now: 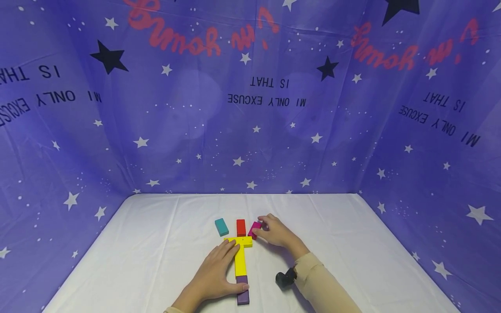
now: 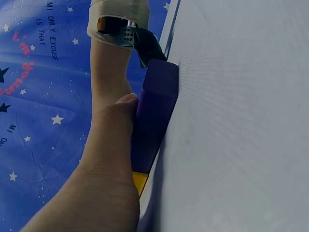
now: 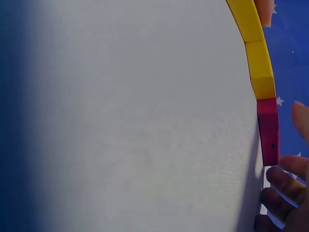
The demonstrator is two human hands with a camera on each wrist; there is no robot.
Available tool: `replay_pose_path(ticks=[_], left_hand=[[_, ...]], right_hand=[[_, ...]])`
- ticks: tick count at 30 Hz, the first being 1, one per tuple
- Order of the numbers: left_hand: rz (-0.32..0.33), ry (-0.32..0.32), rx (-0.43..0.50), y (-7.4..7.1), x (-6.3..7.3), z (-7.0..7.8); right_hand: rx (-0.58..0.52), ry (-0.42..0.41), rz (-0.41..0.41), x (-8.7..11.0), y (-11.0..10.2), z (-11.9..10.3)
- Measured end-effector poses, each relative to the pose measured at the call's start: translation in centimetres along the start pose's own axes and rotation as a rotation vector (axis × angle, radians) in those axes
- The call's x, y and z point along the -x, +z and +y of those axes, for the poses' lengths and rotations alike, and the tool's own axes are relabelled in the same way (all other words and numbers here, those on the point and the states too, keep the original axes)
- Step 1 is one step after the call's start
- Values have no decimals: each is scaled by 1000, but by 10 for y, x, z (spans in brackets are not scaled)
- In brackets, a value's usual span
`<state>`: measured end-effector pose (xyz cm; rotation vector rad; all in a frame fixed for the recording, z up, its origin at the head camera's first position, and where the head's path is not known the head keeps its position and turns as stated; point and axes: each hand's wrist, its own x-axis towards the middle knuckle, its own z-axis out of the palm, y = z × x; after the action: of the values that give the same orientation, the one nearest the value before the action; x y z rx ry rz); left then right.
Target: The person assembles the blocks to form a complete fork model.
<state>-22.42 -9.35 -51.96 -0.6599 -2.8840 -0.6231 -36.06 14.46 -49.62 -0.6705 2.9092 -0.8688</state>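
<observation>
A yellow block row with a yellow crosspiece forms a T shape on the white cloth, ending in a purple block at the near end. My left hand rests along its left side, fingers extended over the crosspiece and thumb on the purple block. To the right of the crosspiece lies a tilted magenta block. Over it is my right hand, thumb and fingers spread about the block. In the right wrist view a fingertip is right at the end of the magenta block, the thumb apart from it.
Beyond the crosspiece lies a red block, with a teal block to its left. A black wrist camera sticks out from my right sleeve. Purple star-printed curtains stand behind and at both sides of the white table.
</observation>
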Motion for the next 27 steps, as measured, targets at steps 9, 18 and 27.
replay_pose_path(ticks=[9, 18, 27], left_hand=[[6, 4, 7, 1, 0, 0], [-3, -9, 9, 1, -2, -1], [26, 15, 1, 2, 0, -1]], right_hand=[[71, -8, 40, -6, -4, -7], [132, -3, 18, -17, -6, -15], [156, -41, -45, -22, -3, -25]])
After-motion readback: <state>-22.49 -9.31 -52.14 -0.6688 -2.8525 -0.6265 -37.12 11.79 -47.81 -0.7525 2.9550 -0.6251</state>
